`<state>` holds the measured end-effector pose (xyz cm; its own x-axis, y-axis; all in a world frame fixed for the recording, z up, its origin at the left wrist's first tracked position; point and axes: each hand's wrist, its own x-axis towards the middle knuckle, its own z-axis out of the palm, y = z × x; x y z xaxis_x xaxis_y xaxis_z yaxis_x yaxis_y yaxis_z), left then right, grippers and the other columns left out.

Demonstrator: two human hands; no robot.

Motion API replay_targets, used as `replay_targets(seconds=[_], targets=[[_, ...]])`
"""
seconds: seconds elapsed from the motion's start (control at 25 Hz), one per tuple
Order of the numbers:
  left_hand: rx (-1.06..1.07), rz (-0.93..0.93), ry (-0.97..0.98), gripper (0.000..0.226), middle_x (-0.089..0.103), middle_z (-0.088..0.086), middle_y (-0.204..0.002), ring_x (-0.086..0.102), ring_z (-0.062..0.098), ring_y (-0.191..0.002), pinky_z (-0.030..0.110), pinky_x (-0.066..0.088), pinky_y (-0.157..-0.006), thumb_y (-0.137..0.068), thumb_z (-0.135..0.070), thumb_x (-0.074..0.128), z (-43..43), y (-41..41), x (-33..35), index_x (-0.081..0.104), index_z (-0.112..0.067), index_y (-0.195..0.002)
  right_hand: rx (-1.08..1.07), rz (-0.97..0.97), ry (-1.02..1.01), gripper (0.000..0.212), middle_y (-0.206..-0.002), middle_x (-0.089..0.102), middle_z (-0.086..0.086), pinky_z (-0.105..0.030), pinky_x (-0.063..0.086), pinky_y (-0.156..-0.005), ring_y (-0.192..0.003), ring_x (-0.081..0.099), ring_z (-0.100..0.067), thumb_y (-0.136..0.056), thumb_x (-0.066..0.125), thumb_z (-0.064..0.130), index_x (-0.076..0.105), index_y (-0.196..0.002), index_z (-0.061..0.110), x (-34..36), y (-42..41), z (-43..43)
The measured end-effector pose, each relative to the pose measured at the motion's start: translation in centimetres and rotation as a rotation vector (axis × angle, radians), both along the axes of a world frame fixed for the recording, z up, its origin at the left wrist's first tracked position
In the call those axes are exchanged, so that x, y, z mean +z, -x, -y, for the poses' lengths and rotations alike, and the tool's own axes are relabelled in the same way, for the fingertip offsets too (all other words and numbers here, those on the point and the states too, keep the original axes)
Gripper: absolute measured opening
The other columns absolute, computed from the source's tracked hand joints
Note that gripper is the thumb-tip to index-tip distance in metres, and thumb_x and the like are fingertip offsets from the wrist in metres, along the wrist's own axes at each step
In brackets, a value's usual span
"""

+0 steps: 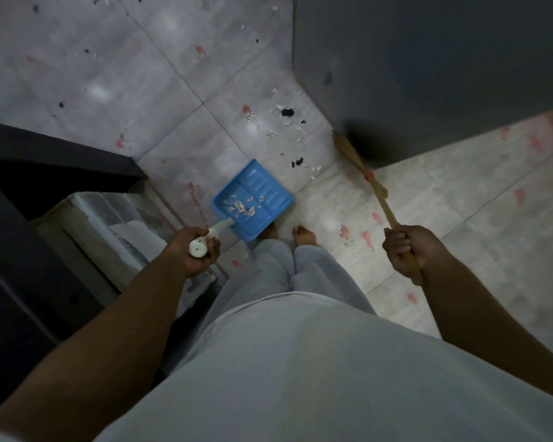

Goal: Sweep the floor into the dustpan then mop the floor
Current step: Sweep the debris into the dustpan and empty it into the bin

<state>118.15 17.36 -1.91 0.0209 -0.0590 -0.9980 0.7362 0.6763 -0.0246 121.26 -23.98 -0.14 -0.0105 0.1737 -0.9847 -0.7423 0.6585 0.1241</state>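
Head view: left hand [194, 250] grips the white handle of a blue plastic dustpan [252, 199] holding pale scraps, raised ahead of the fist. Right hand [404, 247] clasps a wooden-handled straw broom [369, 177], bristles beside scattered debris [289, 122] on grey tiled floor [109, 74].

1. A home, most likely: a pale tiled floor [77, 74] with pink stains, walked on barefoot (a bare foot [304, 235] shows).
2. A grey wall [428, 59] turns a corner here.
3. Dark furniture [29, 148] and a clear plastic bin [87, 215] stand at the left.
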Motion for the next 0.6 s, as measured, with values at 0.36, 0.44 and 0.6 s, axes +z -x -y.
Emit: replay_targets(seconds=[0.36, 0.44, 0.6], targets=[[-0.106, -0.033, -0.007, 0.032, 0.042, 0.007, -0.073, 0.045, 0.01, -0.052, 0.015, 0.044, -0.037, -0.097, -0.013, 0.036, -2.3, -2.9, -2.9, 0.036, -0.001, -0.126, 0.036, -0.039, -0.053, 0.025, -0.047, 0.038, 0.006, -0.01, 0.026, -0.029, -0.03, 0.034, -0.003, -0.101, 0.041, 0.025, 0.048, -0.084, 0.008, -0.5, 1.2, -2.7], [-0.108, -0.025, 0.0, 0.03, 0.042, 0.007, -0.073, 0.044, 0.009, -0.054, 0.015, 0.044, -0.037, -0.097, -0.013, 0.036, -2.8, -3.6, -3.2, 0.036, 0.0, -0.124, 0.055, -0.031, -0.056, 0.026, -0.047, 0.039, 0.007, -0.01, 0.027, -0.029, -0.03, 0.034, -0.004, -0.1, 0.042, 0.026, 0.049, -0.082, 0.009, 0.1, 1.3, -2.2], [-0.128, -0.026, -0.005, 0.03, 0.043, 0.009, -0.076, 0.042, 0.009, -0.06, 0.016, 0.044, -0.037, -0.097, -0.013, 0.036, -3.7, -4.7, -3.7, 0.036, 0.0, -0.123, 0.072, -0.031, -0.004, 0.027, -0.044, 0.038, 0.007, -0.01, 0.024, -0.029, -0.029, 0.033, -0.003, -0.101, 0.037, 0.024, 0.045, -0.079, 0.011, -0.4, -0.2, -2.1]])
